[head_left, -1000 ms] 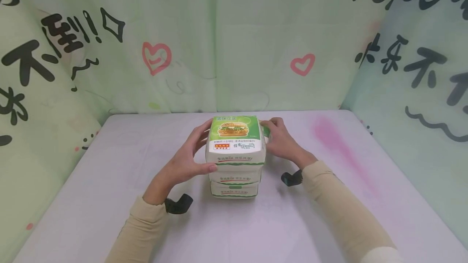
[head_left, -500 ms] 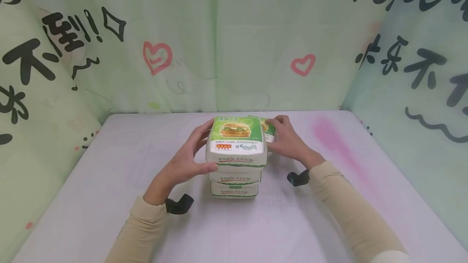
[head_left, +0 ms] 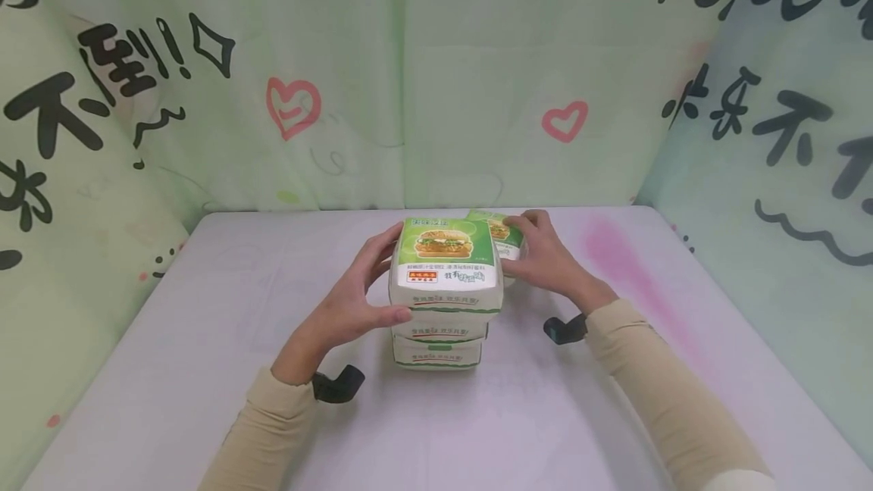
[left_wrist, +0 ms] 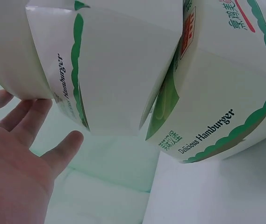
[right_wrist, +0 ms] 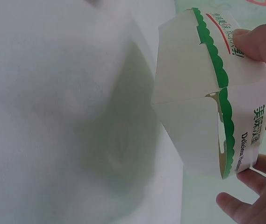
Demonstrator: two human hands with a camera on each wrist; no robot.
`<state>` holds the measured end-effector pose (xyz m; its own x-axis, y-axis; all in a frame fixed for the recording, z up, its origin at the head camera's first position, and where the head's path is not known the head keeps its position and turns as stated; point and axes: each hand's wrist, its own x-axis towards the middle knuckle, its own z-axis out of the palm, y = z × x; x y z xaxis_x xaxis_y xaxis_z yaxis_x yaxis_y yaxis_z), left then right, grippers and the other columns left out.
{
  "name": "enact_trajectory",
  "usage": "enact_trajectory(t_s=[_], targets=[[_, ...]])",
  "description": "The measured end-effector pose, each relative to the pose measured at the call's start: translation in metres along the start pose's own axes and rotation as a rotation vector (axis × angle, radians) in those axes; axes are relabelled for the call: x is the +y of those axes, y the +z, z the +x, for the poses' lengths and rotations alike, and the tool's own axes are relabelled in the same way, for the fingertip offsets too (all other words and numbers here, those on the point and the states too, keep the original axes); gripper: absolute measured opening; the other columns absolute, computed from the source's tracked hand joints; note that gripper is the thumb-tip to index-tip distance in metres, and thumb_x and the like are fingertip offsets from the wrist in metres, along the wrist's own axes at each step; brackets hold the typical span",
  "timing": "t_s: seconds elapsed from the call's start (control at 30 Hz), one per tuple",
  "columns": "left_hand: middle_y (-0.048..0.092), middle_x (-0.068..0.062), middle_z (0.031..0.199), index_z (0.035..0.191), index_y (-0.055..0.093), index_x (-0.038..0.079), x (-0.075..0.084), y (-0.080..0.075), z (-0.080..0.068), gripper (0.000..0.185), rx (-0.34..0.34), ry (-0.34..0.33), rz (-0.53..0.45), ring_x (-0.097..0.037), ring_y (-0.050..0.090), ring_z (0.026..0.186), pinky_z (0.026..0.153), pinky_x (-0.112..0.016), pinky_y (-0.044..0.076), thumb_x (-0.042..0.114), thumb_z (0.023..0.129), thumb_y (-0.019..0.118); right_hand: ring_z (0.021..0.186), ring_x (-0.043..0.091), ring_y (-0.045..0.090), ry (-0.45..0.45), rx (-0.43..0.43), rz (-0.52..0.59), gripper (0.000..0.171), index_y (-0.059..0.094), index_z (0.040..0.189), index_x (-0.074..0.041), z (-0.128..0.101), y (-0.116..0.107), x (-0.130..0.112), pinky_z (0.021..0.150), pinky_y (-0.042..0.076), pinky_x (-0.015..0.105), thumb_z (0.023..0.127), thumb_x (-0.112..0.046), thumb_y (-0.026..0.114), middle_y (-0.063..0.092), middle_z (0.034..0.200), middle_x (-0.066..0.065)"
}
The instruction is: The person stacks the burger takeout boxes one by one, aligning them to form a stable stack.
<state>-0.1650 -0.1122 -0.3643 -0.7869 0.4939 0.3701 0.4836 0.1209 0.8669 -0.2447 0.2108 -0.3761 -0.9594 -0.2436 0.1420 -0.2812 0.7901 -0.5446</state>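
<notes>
From the head camera, three hamburger boxes sit one on top of another in the middle of the picture, on a pale worktop (head_left: 170, 339). The top hamburger box (head_left: 446, 267) has a green lid with a burger picture. The middle box (head_left: 439, 330) and the bottom box (head_left: 436, 354) show only their white front edges; the rest is hidden under the top one. The left hand (head_left: 351, 301) is at the left side of the top box, fingers spread and fairly straight, thumb at the front corner. The right hand (head_left: 539, 256) holds a fourth hamburger box (head_left: 503, 236) just behind and right of the stack. Most of this box is hidden by the stack and by the fingers curled round it. Black wrist straps show under both sleeves. A green curtain (head_left: 443, 67) with hearts and black writing fills the top of the picture.

From the left wrist camera, the palm and fingers (left_wrist: 27, 126) fill the lower left, open and spread. The fingertips are right at a white box wall (left_wrist: 118, 70) with a green wavy line, but whether they touch is hard to tell. A second box (left_wrist: 226, 93) at the right reads "Delicious Hamburger". Both boxes are cut off at the top.

From the right wrist camera, the fourth box (right_wrist: 193, 98) is at the right, tilted, above the blurry white worktop. A thumb (right_wrist: 259, 42) presses its top edge and fingers (right_wrist: 245, 205) curl under it. The hand is cut off at the right edge.
</notes>
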Motion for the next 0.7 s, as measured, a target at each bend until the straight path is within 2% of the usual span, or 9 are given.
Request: enact_trajectory(t_s=[0.3,0.5,0.7], targets=[[0.022,0.004,0.161,0.157,0.017,0.031,0.000,0.000,0.000,0.102,-0.001,-0.013,-0.019,-0.022,0.027,0.149,0.121,-0.055,0.026,0.032,0.078,0.082,0.129,0.039,0.038,0.029,0.009,-0.019,0.080,0.043,0.144,-0.006,-0.002,-0.015,0.002,0.106,0.044,0.059,0.082,-0.042,0.077,0.023,0.151,0.023],[0.018,0.006,0.164,0.158,0.013,0.027,0.001,0.000,-0.001,0.105,-0.010,-0.013,-0.053,-0.025,0.026,0.149,0.120,-0.058,0.025,0.030,0.079,0.082,0.130,0.040,0.038,0.022,0.018,-0.017,0.080,0.044,0.144,-0.007,-0.003,-0.024,0.002,0.106,0.043,0.061,0.083,-0.047,0.076,0.024,0.152,0.023],[0.016,0.006,0.164,0.158,0.012,0.031,0.001,0.000,-0.002,0.105,-0.012,-0.015,-0.060,-0.025,0.025,0.150,0.121,-0.057,0.025,0.030,0.079,0.082,0.129,0.040,0.038,0.009,0.026,-0.010,0.079,0.044,0.143,-0.006,-0.006,-0.031,0.002,0.105,0.043,0.062,0.084,-0.047,0.075,0.025,0.151,0.024]])
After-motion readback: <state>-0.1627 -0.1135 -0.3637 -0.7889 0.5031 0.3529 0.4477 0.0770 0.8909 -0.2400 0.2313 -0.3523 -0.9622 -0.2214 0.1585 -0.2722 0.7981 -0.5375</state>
